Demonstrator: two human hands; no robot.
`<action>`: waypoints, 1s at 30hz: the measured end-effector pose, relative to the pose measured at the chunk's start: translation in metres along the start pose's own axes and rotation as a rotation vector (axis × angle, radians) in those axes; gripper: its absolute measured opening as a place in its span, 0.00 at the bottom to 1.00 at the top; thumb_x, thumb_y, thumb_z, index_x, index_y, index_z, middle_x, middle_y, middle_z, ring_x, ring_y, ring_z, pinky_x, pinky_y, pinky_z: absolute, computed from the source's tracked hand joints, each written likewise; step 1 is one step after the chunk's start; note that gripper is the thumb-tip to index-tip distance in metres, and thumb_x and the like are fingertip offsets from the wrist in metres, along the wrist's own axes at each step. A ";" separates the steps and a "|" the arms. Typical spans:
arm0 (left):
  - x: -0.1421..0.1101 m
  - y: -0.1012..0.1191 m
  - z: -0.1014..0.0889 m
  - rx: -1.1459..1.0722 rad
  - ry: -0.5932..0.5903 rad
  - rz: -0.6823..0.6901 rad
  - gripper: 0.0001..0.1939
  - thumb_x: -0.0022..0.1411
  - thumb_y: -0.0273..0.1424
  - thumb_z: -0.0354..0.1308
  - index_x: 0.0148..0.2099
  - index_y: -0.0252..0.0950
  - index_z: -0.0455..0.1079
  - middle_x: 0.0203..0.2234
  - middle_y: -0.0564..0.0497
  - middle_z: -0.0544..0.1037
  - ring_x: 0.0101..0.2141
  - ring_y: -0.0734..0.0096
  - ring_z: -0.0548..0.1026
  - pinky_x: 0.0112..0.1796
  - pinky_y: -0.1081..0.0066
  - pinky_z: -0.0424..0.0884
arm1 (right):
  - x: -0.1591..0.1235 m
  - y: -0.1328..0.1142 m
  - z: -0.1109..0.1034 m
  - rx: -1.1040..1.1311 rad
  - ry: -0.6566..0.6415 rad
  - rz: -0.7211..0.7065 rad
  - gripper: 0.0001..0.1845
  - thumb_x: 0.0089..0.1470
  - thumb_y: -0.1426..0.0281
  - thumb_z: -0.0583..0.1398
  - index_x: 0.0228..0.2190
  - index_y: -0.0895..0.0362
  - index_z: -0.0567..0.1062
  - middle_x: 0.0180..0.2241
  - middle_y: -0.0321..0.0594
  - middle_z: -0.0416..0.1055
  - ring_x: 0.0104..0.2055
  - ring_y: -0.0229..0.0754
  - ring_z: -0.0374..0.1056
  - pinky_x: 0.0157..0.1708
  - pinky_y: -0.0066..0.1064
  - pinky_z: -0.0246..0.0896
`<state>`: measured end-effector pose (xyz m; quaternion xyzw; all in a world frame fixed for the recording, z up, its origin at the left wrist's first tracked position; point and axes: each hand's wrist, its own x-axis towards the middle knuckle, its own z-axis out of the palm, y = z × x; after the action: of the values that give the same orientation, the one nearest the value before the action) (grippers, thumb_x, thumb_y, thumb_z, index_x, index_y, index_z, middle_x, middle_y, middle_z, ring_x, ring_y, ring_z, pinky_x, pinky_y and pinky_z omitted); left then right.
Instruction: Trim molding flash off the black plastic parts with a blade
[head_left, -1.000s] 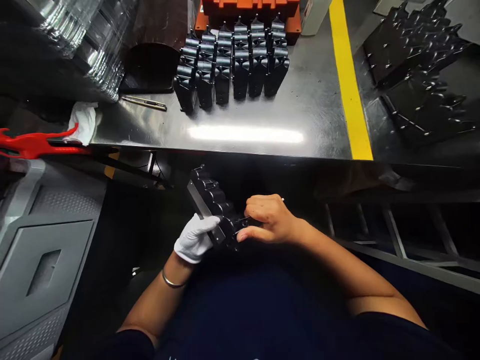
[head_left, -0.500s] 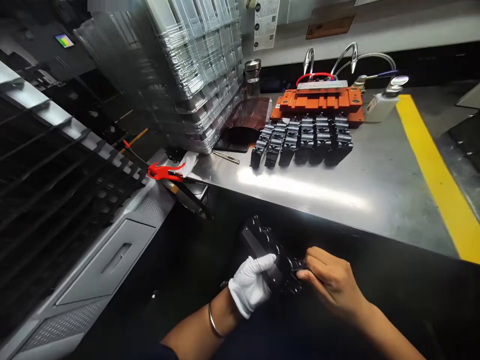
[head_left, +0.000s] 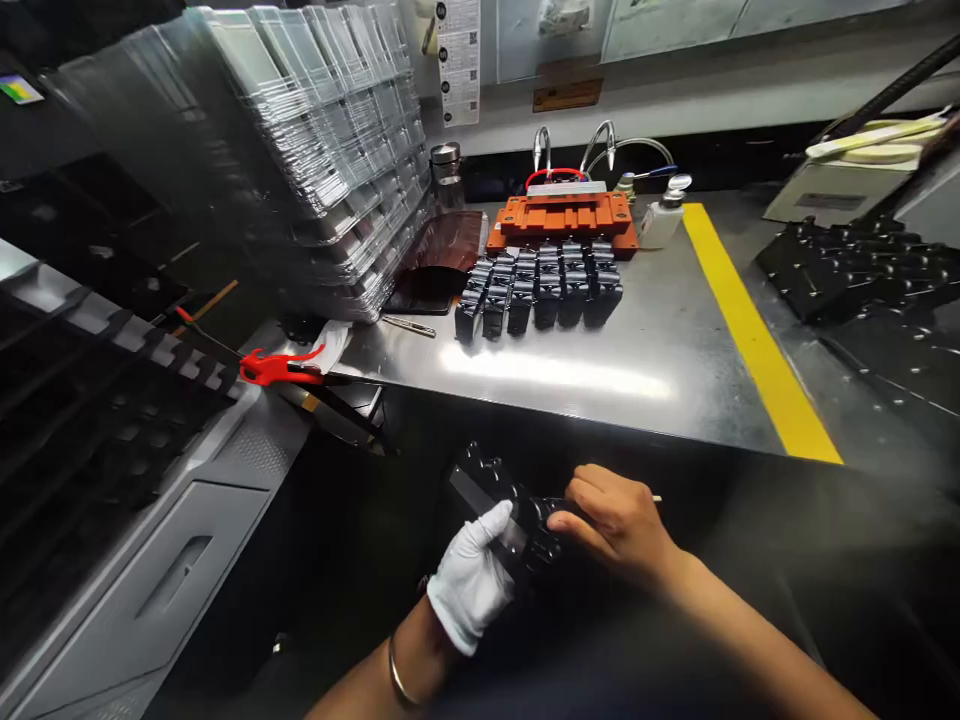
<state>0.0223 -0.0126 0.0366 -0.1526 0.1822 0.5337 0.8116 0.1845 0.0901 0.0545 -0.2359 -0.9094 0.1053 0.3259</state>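
Observation:
My left hand [head_left: 474, 575], in a white glove with a bangle at the wrist, is closed around a black moulded plastic part [head_left: 487, 490]. The part has a flat side and a row of rounded, scalloped ridges, and it is held tilted below the bench's front edge. At its near right end is my bare right hand [head_left: 615, 515], fingers bent and pinched close against the part. A small pale tip [head_left: 657, 498] sticks out behind the right hand, seemingly the end of a thin tool; the rest is hidden by the fingers.
Similar black parts [head_left: 547, 290] stand in a row on the metal bench [head_left: 675, 350], before an orange fixture [head_left: 562, 215]. Clear plastic trays [head_left: 330, 150] are stacked at left, near a cutter knife [head_left: 409, 326] and a red air gun [head_left: 274, 368]. More black parts [head_left: 847, 275] lie beyond the yellow tape [head_left: 750, 335].
My view has tilted up and swung left, then partly back right, bringing the wall and tray stack into sight. Both hands keep hold around the black part, with little change in grip.

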 end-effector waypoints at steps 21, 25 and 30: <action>0.005 0.004 0.012 0.114 -0.395 -0.096 0.31 0.74 0.30 0.27 0.52 0.29 0.74 0.48 0.51 0.79 0.51 0.84 0.74 0.56 0.85 0.58 | -0.008 0.000 0.004 -0.002 -0.029 0.128 0.33 0.66 0.52 0.41 0.20 0.57 0.67 0.19 0.37 0.63 0.23 0.35 0.55 0.23 0.29 0.41; 0.006 0.007 0.003 0.099 -0.335 -0.108 0.31 0.74 0.29 0.28 0.52 0.30 0.74 0.48 0.52 0.79 0.51 0.84 0.74 0.56 0.85 0.57 | -0.010 0.004 0.002 0.050 -0.066 0.142 0.32 0.64 0.50 0.43 0.23 0.58 0.69 0.21 0.37 0.66 0.24 0.35 0.58 0.23 0.28 0.44; 0.008 0.008 0.002 0.123 -0.364 -0.136 0.30 0.74 0.30 0.29 0.54 0.31 0.73 0.50 0.52 0.78 0.52 0.84 0.73 0.58 0.84 0.56 | -0.012 0.008 0.002 0.060 -0.131 0.155 0.29 0.64 0.51 0.46 0.22 0.57 0.68 0.21 0.37 0.67 0.24 0.36 0.61 0.23 0.28 0.45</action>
<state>0.0181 -0.0022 0.0339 -0.0160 0.0540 0.4844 0.8731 0.1942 0.0907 0.0441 -0.2881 -0.9043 0.1726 0.2634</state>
